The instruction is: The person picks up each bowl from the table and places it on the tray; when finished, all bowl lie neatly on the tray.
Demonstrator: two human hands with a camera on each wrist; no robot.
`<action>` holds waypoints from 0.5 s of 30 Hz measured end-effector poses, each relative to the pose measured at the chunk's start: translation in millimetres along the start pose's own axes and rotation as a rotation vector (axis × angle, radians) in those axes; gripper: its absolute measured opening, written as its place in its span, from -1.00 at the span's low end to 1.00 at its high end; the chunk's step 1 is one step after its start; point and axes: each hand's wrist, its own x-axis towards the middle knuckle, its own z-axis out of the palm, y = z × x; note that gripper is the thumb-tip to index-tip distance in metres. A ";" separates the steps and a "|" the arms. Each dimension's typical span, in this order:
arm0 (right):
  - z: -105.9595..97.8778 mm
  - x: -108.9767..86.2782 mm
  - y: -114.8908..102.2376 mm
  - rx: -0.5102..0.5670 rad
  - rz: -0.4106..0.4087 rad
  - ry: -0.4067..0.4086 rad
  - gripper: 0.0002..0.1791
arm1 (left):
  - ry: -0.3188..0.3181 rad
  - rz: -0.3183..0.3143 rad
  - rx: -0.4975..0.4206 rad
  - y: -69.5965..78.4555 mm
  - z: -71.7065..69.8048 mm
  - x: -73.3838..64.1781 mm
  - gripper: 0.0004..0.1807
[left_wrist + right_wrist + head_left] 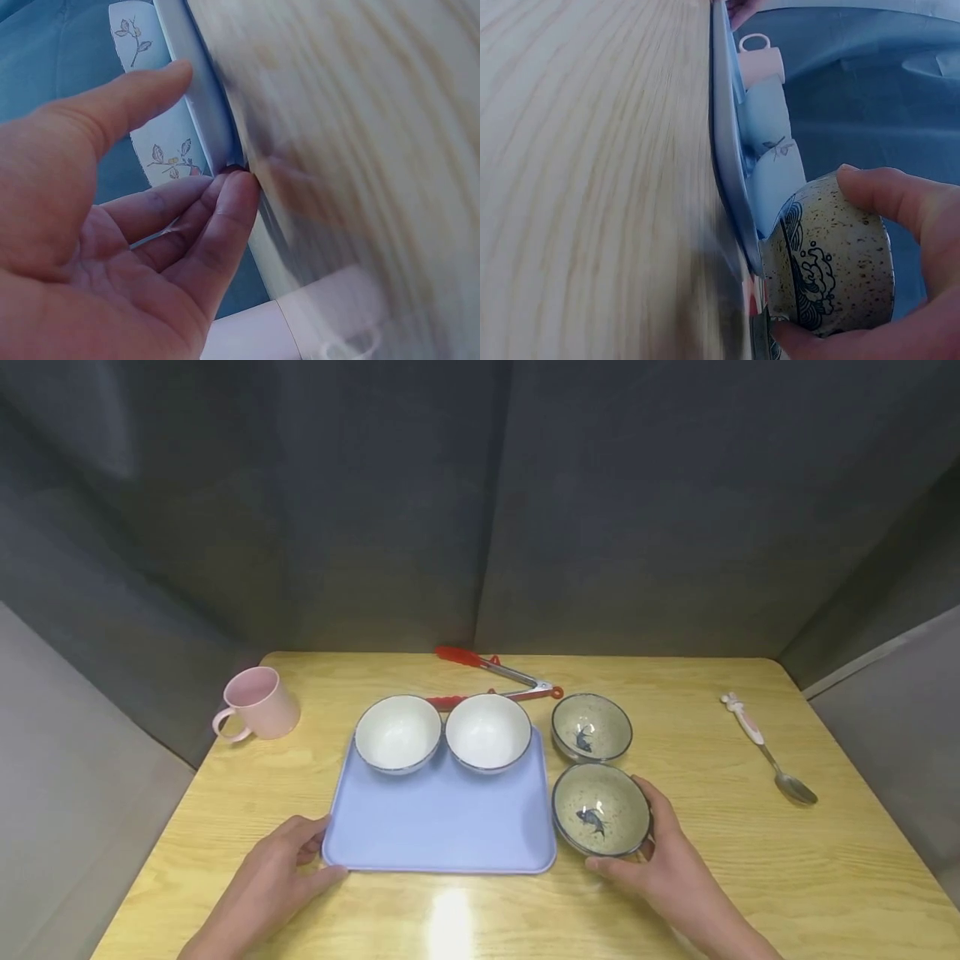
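Note:
A light-blue rectangular tray (442,835) lies on the table, with two white bowls (399,735) on its far half. At the tray's near left corner, my left hand (277,877) holds the edge, thumb by the front rim and fingertips at the side. The left wrist view shows those fingers (214,247) against the tray's rim. My right hand (663,868) grips a speckled grey-green bowl (602,802) with a blue fish inside, thumb at its near side and fingers round its right. This bowl is beside the tray's right edge. Directly behind it stands a matching bowl (592,727).
Red-tipped tongs (525,681) lie behind the tray, partly hidden by the white bowls. A pink mug (262,703) stands at the far left. To the right lies a spoon (793,787) with a pink-and-white handle. A dark curtain (487,510) hangs behind the wooden table (697,718).

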 end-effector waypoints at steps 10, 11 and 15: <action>14.4 0.8 -14.4 0.057 -0.049 -0.039 0.41 | -0.022 -0.022 -0.013 2.8 -1.1 1.7 -0.24; 17.0 1.7 -16.7 0.066 -0.048 -0.047 0.41 | -0.021 -0.022 -0.014 2.7 -1.0 1.6 -0.25; 28.8 5.7 -25.4 0.094 -0.056 -0.079 0.43 | -0.019 -0.022 -0.008 2.0 -0.3 1.0 -0.24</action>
